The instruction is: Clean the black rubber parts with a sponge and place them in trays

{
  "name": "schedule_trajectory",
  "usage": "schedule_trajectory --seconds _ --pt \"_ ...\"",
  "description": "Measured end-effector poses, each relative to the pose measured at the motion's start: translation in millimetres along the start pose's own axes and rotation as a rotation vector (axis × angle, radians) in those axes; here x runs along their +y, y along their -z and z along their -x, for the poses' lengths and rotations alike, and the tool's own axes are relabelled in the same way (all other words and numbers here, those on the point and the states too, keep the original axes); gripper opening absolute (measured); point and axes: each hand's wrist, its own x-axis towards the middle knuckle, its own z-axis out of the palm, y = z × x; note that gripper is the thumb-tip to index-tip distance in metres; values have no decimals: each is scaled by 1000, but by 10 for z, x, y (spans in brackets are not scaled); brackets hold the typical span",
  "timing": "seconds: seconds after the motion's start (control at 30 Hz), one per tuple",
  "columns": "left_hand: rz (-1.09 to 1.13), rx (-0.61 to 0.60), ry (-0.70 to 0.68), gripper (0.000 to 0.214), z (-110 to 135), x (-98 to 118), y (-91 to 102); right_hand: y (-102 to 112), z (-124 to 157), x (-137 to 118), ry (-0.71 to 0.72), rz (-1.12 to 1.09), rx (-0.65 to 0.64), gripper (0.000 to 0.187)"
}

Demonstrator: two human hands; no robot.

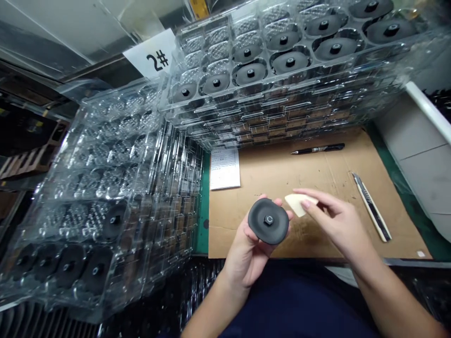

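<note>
My left hand (pixel 251 260) grips a black rounded disc-shaped part (pixel 259 224) with a small raised hub at its centre, the hub side facing up. Just right of it, my right hand (pixel 333 216) pinches a cream-coloured wedge-shaped pad (pixel 296 203) between thumb and fingers. A small gap separates the pad from the black part. Both hands are above a sheet of brown cardboard (pixel 253 244). What the pad is made of, I cannot tell.
Stacked clear plastic trays (pixel 246 103) stand at the back, more trays (pixel 88 183) at left; both hold similar black parts. On the cardboard lie a pen (pixel 317 149), a utility knife (pixel 371 206) and a printed paper (pixel 224 170). A white bin (pixel 416 141) stands right; a "2#" sign (pixel 155 54) behind.
</note>
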Motion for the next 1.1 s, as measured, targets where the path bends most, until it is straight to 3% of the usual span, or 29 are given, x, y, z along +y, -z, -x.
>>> schedule_trajectory --seconds 0.07,0.17,0.27,0.3,0.43,0.5,0.57,0.67,0.73,0.8,0.87,1.03,1.1 --pt "-46 33 -32 57 -5 -4 -20 35 16 -365 261 42 89 29" --pt "-119 86 -72 52 4 8 -15 -30 67 -704 611 103 -23 31" --pt "-157 146 -113 49 18 22 19 -134 49 -779 610 128 -248 24" --pt "-166 164 -120 49 21 24 26 -160 24 -777 596 140 -268 22" --pt "-177 161 -85 47 29 53 6 -184 -26 -722 707 112 -119 24" --pt "-170 123 -105 52 37 83 -5 -131 14 -666 739 67 -187 27" --pt "-172 111 -131 58 49 99 8 -52 62 -612 662 111 -237 27" --pt "-161 152 -99 58 64 77 57 27 38 -599 588 295 -123 26" --pt "-134 163 -55 57 76 60 83 33 -60 -625 719 305 -104 26" --pt "-107 113 -29 57 93 65 92 23 -177 -625 797 171 -179 29" --pt "-74 16 -1 59 117 90 90 14 -250 -554 653 19 -220 28" --pt "57 -103 79 58 153 124 107 -29 -95 -31 5 -126 -86 24" --pt "78 -97 91 59 149 113 129 -58 31 209 -146 -186 -180 30"
